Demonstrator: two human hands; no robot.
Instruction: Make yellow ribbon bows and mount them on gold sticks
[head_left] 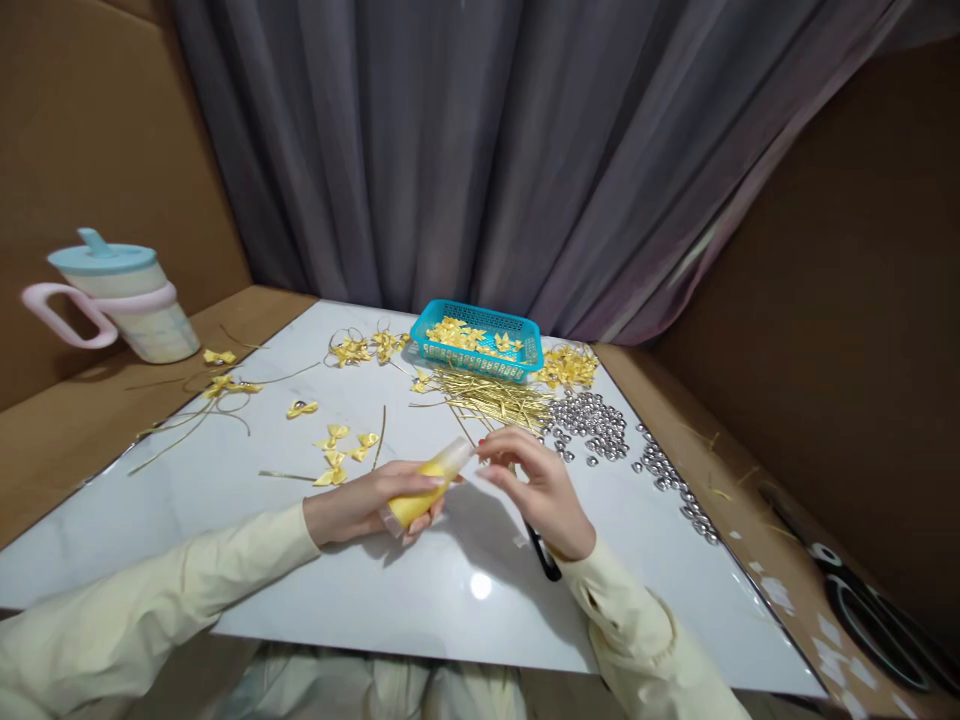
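Observation:
In my left hand (pixel 409 500) is a soft squeeze tube (pixel 424 490), yellow with a clear end, tilted up to the right. My right hand (pixel 536 490) is at the tube's narrow tip with thumb and fingers brought together. What the fingertips pinch, if anything, is too small to make out; a speck of red shows there. Under the right hand lies a slim tool with a black handle (pixel 543 555), partly hidden. Left of the tube are several small yellow ribbon bows (pixel 334 455) on the white tabletop (pixel 337 590).
A blue basket (pixel 476 345) holds yellow bows. Before it lie gold twist ties (pixel 487 395), with silver beads (pixel 592 425) to the right. More bows with ties (pixel 367 347) lie left of the basket. A lidded cup (pixel 124 300) stands far left; black-handled scissors (pixel 874 620) lie right.

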